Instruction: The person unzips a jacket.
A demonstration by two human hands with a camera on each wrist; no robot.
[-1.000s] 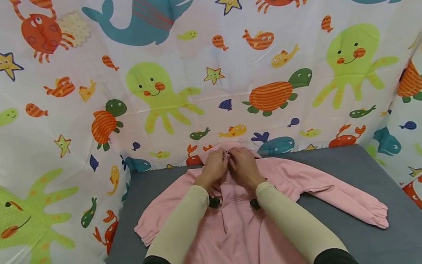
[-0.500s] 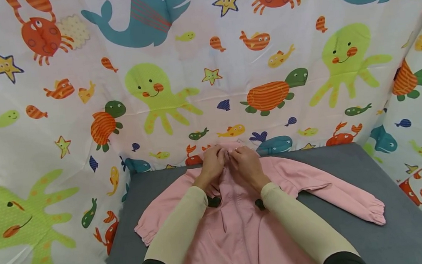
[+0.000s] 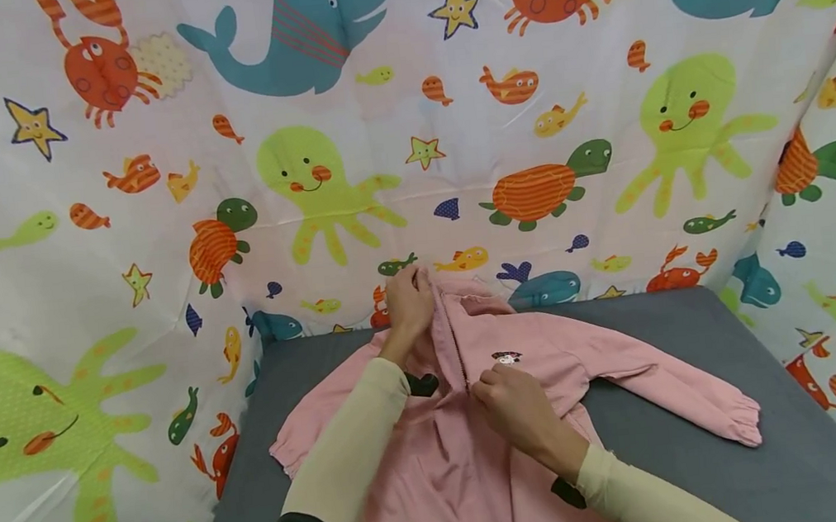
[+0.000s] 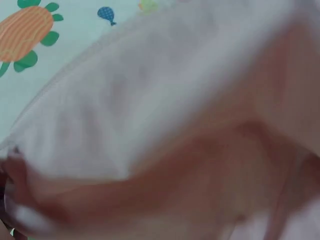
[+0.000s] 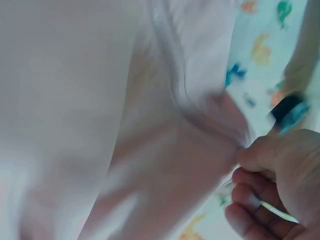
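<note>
A pink long-sleeved jacket point(image 3: 474, 472) lies front up, its sleeves spread to both sides. My left hand point(image 3: 410, 299) pinches the top of the front edge at the collar and holds it raised. Lower on the chest, my right hand point(image 3: 516, 410) has its fingers curled at the front zipper point(image 3: 457, 336), whose teeth show parted from the collar down to that hand. The zipper pull is hidden by those fingers. In the right wrist view, the right thumb and fingers meet at the edge of the pink fabric point(image 5: 165, 165). Blurred fabric point(image 4: 125, 110) fills most of the left wrist view.
The jacket lies on a grey table point(image 3: 672, 438). Behind it and at both sides hangs a white curtain point(image 3: 385, 222) printed with sea animals. A small dark-and-white motif point(image 3: 506, 358) marks the jacket's chest. Dark camera mounts point(image 3: 423, 385) sit at the wrists.
My right hand has moved from the collar down the chest, and the zipper has come open along that stretch. My left hand stays at the collar, slightly higher and to the left, lifting the edge.
</note>
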